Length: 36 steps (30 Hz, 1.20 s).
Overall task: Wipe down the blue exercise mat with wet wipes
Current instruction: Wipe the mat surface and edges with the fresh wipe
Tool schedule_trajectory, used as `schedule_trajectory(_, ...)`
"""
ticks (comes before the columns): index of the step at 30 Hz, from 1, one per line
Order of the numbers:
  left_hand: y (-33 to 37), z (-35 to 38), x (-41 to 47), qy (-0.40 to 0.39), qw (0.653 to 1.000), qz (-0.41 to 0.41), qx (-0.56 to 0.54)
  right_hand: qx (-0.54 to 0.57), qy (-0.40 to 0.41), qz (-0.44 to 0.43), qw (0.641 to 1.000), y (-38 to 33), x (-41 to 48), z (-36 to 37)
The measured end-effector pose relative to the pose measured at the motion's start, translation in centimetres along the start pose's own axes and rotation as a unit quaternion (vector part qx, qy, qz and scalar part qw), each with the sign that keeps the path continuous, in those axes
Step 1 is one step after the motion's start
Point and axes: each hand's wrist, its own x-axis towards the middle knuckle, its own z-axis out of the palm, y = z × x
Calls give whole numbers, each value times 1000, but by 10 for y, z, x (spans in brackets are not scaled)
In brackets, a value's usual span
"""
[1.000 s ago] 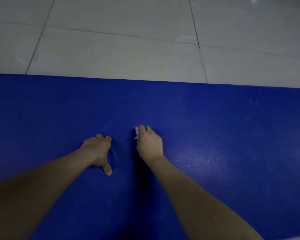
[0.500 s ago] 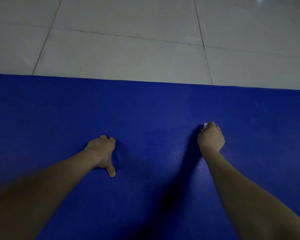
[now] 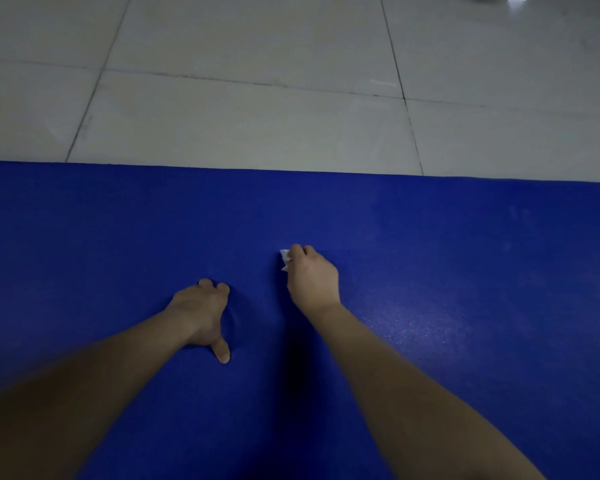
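Broadly, the mat (image 3: 465,341) filled the lower two thirds of the view, lying flat with its far edge running straight across. It looked like soft foam with a fine pebbled grain. I judged it light, limp if lifted, and grippy rather than slick, so a damp cloth would probably drag on it and need steady downward pressure. For wiping it needed no lifting; one hand bracing it flat seemed enough to stop it creeping. A patch right of the right forearm glinted faintly, perhaps damp, though I could not be sure.

Beyond the far edge lay the floor (image 3: 257,116), made of large pale glossy tiles with dark grout lines. It threw back a ceiling light at the top right corner. The room was dim, and no walls or furniture showed.

The left hand (image 3: 201,310) bore down on the mat near the middle, fingers bent under and clenched on nothing, thumb stuck out toward the person. A shallow dent beside it suggested a cushioned surface. The right hand (image 3: 312,277) sat just beside it and slightly farther out, fingers curled round the wipe (image 3: 284,256) and holding it against the mat.

Only a small white crumpled corner of the wipe showed past the fingertips. It looked thin, soft and quick to bunch or tear, so it was probably best held wadded under the fingertips.
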Motion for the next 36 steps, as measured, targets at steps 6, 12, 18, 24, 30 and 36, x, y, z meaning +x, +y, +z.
schedule_trajectory(6, -6, -17, 3, -30, 1000, 3, -4, -47, -6, 131, 990, 99, 10, -40)
schedule_trajectory(12, -8, -39, 25, 174, 981, -57, 59, -40, 22, 273, 961, 180, 13, -62)
schedule_trajectory(18, 3, -49, 48, 89, 993, -78, -15, 19, 101, 234, 967, 129, 23, -31)
schedule_trajectory(24, 4, -46, 53, 75, 993, -87, -9, 34, 97, 135, 986, 28, 33, 2)
schedule_trajectory(30, 5, -47, 54, 65, 994, -88, -12, -37, 110, -27, 993, 0, 32, 9)
schedule_trajectory(36, 4, -47, 54, 61, 994, -87, -23, -56, 127, 53, 989, 93, 45, -17)
